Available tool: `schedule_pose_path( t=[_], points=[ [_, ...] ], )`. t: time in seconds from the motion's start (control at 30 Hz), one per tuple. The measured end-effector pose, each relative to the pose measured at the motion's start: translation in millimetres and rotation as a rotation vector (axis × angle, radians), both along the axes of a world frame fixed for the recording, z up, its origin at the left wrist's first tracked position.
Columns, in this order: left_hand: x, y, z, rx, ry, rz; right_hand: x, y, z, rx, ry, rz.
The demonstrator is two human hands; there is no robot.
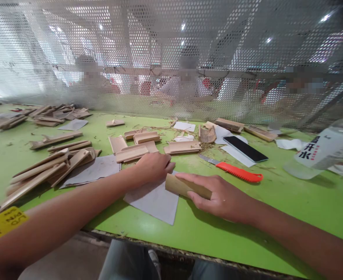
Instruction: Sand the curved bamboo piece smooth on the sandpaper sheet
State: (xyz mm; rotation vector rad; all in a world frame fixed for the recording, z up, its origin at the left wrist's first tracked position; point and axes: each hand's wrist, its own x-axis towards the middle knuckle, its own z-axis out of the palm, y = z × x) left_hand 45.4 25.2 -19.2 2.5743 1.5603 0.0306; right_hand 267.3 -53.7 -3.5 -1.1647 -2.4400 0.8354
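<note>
A split bamboo piece (177, 186), its rounded side up, is held by my right hand (215, 194) with the fingers along the top and the thumb on the near side. Its left end lies over a pale grey sheet of paper (156, 202). My left hand (155, 168) is curled down on the far edge of that sheet, its fingertips partly hidden. Just beyond it are several cut bamboo pieces (132, 152), some hollow side up. An orange-handled utility knife (238, 171) lies beyond my right hand, blade pointing left.
A black-screened phone (245, 148) rests on white paper; a tilted-looking clear bottle (323, 149) stands at right. Bamboo strips (40, 171) are piled at left beside another grey sheet (92, 171). A perforated screen (148, 42) borders the green table (218, 237), with people behind it.
</note>
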Motion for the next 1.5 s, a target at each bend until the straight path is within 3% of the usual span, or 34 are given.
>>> schedule_pose_path(
  t=[0.37, 0.57, 0.67, 0.9, 1.13, 1.5],
  points=[
    [0.2, -1.8, 2.5, 0.045, 0.030, -0.019, 1.5, -1.6, -0.4, 0.012, -0.010, 0.000],
    [-0.4, -1.6, 0.7, 0.057, 0.000, -0.020, 2.5, -1.1, -4.0, 0.069, 0.000, 0.082],
    [-0.3, -2.2, 1.8, 0.055, 0.012, -0.019, 2.4, 0.0, -3.1, 0.038, -0.015, 0.044],
    [0.9, -3.0, 2.5, 0.034, -0.005, 0.002, -1.0, -4.6, -4.8, 0.130, -0.013, 0.108],
    [0.8, -1.3, 1.2, 0.028, 0.006, -0.001, 1.4, -1.6, -6.7, 0.214, -0.046, 0.071],
    [-0.2, -1.5, 0.5, 0.070, 0.029, -0.010, 0.4, -4.0, -1.7, 0.095, -0.021, 0.077]
  ],
)
